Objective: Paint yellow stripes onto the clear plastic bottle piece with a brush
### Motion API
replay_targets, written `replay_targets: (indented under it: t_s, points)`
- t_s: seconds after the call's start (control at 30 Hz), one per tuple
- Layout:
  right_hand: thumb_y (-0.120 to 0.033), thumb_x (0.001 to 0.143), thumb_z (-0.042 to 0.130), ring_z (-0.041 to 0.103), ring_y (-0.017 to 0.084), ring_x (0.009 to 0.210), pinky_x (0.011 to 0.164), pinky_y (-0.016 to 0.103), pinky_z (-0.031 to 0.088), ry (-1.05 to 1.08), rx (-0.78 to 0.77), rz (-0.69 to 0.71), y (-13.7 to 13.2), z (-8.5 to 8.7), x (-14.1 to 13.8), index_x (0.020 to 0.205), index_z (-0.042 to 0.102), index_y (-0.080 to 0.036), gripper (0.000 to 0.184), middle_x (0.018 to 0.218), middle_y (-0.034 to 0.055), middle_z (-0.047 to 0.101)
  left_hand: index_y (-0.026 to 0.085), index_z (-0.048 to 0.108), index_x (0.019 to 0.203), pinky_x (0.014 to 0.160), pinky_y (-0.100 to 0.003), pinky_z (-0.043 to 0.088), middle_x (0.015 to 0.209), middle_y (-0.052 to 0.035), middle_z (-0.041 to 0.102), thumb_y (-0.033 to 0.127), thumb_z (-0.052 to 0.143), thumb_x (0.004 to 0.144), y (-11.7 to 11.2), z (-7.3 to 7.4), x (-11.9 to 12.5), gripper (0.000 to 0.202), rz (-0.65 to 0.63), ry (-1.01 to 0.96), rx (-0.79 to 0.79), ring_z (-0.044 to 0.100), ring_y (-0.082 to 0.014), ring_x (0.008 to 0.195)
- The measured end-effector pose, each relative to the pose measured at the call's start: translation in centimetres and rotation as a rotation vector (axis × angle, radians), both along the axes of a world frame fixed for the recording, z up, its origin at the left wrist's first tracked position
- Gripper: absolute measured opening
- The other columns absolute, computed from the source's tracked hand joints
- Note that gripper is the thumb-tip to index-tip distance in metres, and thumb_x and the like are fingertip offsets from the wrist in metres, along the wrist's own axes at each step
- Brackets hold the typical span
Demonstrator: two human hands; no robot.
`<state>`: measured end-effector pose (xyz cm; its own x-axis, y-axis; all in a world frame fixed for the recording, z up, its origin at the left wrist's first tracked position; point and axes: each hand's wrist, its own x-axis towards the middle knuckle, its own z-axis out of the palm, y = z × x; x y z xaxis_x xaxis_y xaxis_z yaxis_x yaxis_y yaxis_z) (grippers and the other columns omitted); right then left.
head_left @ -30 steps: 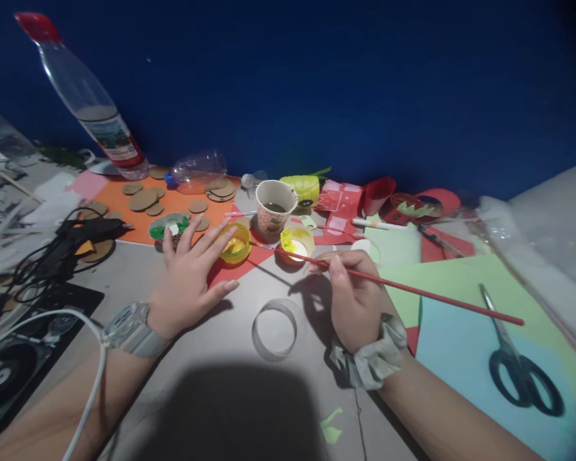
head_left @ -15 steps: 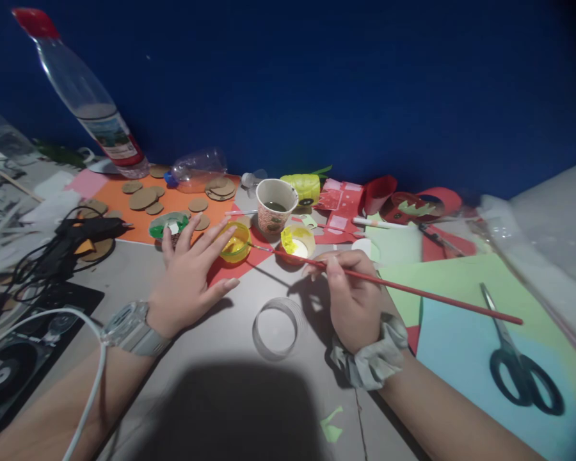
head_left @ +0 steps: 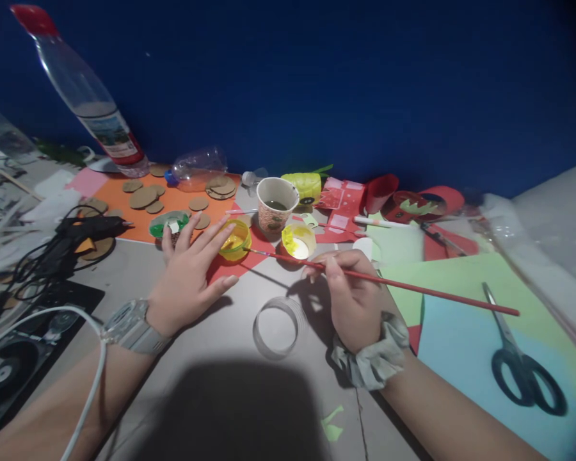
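No word, brand or number can be read with certainty. On the tall red-capped bottle [head_left: 79, 80], the label [head_left: 109, 136] shows a landscape picture above a red band, its print too blurred to make out, and the paper cup [head_left: 270, 218] bears a small green mark on a reddish pattern, also illegible. White marking on the black panel [head_left: 38, 349] is cut off at the view's edge, and the watch [head_left: 127, 320] at the left hand [head_left: 185, 278] is unreadable.

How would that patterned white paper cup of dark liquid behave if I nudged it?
The patterned white paper cup might tip fairly easily, since it narrows toward its base. The dark liquid would probably slosh. Its thin-looking rim suggests the wall would dent if squeezed.
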<state>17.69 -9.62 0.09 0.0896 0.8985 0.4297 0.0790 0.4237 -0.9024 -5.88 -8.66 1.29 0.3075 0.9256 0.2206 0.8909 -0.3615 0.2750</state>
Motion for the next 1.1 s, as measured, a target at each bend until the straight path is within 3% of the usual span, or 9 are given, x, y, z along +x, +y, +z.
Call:
replay_targets:
  t_s: [0.23, 0.4, 0.57, 0.73, 0.83, 0.97, 1.1]
  points:
    - [-0.027, 0.090, 0.051, 0.061, 0.012, 0.065, 0.064, 0.028, 0.051, 0.051, -0.023, 0.021, 0.0, -0.1, -0.3, 0.078, 0.053, -0.021, 0.013, 0.072, -0.0004, 0.063, 0.023, 0.028, 0.145, 0.110, -0.057, -0.008, 0.147, -0.0059, 0.039, 0.064, 0.025, 0.085, 0.1, 0.0, 0.1, 0.072, 0.009, -0.033, 0.029, 0.011, -0.0346, 0.142]
    - [-0.031, 0.090, 0.052, 0.060, 0.013, 0.066, 0.064, 0.029, 0.049, 0.180, -0.069, -0.061, 0.3, -0.7, 0.1, 0.078, 0.053, -0.022, 0.015, 0.073, -0.0013, 0.063, 0.025, 0.028, 0.144, 0.111, -0.057, -0.006, 0.146, -0.0049, 0.041, 0.054, 0.021, 0.089, 0.0, 0.0, -0.1, 0.063, 0.023, -0.085, 0.045, 0.012, -0.0304, 0.143]
    - [-0.035, 0.089, 0.052, 0.060, 0.014, 0.066, 0.065, 0.029, 0.049, 0.165, -0.110, -0.105, 0.3, -0.3, 0.4, 0.076, 0.053, -0.022, 0.019, 0.070, -0.0015, 0.064, 0.025, 0.036, 0.140, 0.111, -0.057, -0.006, 0.145, -0.0028, 0.042, 0.044, 0.018, 0.093, 0.0, 0.7, 0.2, 0.053, 0.038, -0.115, 0.062, 0.015, -0.0267, 0.143]
    - [-0.041, 0.087, 0.052, 0.057, 0.014, 0.062, 0.057, 0.028, 0.050, 0.257, -0.202, -0.134, 0.6, -0.1, 0.6, 0.077, 0.050, -0.023, 0.021, 0.071, -0.0014, 0.064, 0.019, 0.047, 0.132, 0.114, -0.052, 0.007, 0.136, -0.0080, 0.052, 0.040, 0.021, 0.095, 1.3, 2.2, 1.9, 0.050, 0.171, -0.105, 0.123, 0.032, -0.0245, 0.136]
    - [-0.042, 0.086, 0.052, 0.056, 0.014, 0.061, 0.049, 0.026, 0.049, 0.302, -0.230, -0.113, 0.7, -0.2, 0.5, 0.080, 0.050, -0.023, 0.020, 0.072, -0.0010, 0.063, 0.020, 0.056, 0.123, 0.113, -0.055, 0.011, 0.125, -0.0090, 0.061, 0.042, 0.028, 0.093, 2.5, 2.9, 2.5, 0.047, 0.275, -0.096, 0.163, 0.042, -0.0255, 0.129]
    - [-0.043, 0.087, 0.051, 0.056, 0.015, 0.062, 0.049, 0.026, 0.050, 0.312, -0.239, -0.094, 0.8, -0.1, 0.4, 0.079, 0.049, -0.023, 0.022, 0.071, -0.0005, 0.063, 0.024, 0.056, 0.124, 0.112, -0.055, 0.014, 0.124, -0.0075, 0.062, 0.041, 0.031, 0.092, 3.6, 3.4, 2.6, 0.044, 0.283, -0.025, 0.171, 0.042, -0.0256, 0.129]
    - [-0.041, 0.087, 0.052, 0.057, 0.015, 0.062, 0.053, 0.027, 0.050, 0.306, -0.232, -0.092, 0.8, -0.1, 0.4, 0.078, 0.048, -0.023, 0.020, 0.071, -0.0015, 0.063, 0.026, 0.055, 0.127, 0.111, -0.061, 0.008, 0.122, -0.0065, 0.063, 0.040, 0.033, 0.092, 4.4, 3.5, 2.3, 0.043, 0.260, 0.072, 0.154, 0.038, -0.0291, 0.132]
